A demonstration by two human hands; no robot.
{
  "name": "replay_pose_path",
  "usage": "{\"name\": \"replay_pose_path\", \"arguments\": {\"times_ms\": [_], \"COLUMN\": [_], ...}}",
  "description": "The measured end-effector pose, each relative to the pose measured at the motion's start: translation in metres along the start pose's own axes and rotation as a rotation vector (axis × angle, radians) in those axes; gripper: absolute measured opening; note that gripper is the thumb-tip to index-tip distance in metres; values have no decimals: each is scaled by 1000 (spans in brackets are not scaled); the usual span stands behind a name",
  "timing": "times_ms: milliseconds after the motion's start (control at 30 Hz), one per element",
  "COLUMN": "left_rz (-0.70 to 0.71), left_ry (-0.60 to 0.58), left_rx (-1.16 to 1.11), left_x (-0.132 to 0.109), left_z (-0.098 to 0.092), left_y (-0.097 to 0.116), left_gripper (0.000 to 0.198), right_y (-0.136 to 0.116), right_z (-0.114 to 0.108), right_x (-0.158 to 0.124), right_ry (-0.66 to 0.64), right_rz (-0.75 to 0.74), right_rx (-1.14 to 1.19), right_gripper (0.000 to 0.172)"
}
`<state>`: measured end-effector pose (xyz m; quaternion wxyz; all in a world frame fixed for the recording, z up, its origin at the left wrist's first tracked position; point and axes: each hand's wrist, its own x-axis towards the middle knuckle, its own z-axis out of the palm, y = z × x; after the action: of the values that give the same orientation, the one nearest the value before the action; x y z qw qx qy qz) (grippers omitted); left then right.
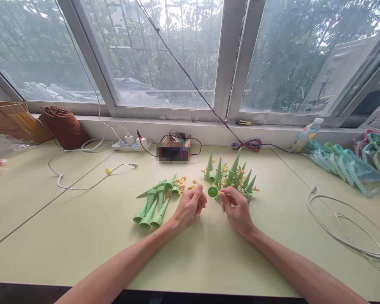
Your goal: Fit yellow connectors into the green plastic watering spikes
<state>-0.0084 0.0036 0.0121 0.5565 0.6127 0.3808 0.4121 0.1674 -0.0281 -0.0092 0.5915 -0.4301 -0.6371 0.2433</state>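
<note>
My right hand [237,209] is closed in a pinch on the small yellow valve of a green watering spike [213,192], whose round open end faces me. Just to its left, my left hand [191,202] has its fingers curled in; anything inside them is hidden. Beyond my left hand lie loose yellow valves [194,184]. A pile of green cone-shaped spikes [150,211] lies left of that hand, open ends toward me. Behind my right hand, several spikes with yellow valves fitted [234,169] stand with their tips up.
A power strip [131,145] and a small open box [177,138] are at the back by the window. White cables [79,188] cross the table at left, with a coiled one [345,249] at right. Bagged green plastic items [348,164] and a bottle [307,134] are at back right.
</note>
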Motion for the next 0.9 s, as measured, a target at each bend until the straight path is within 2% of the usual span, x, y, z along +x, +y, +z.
{"name": "replay_pose_path", "arguments": {"times_ms": [167,400,700,900], "left_rz": [-135,-176,-44,151], "left_ry": [-98,-200,-199,-163], "left_rx": [-48,-118,2,207], "left_x": [-2,-1,0,-1], "left_z": [0,-4,-7,-7], "left_y": [5,-3,-13,-10], "left_gripper": [68,59,42,33], "right_y": [-3,-4,-2,1], "right_z": [0,-1,-1,-2], "right_x": [0,-1,0,-1], "right_ry": [-86,-131,-121,-126], "right_rz": [-44,9,75,94], "right_rx": [-32,-2,8,-6], "right_gripper": [20,22,27,29]}}
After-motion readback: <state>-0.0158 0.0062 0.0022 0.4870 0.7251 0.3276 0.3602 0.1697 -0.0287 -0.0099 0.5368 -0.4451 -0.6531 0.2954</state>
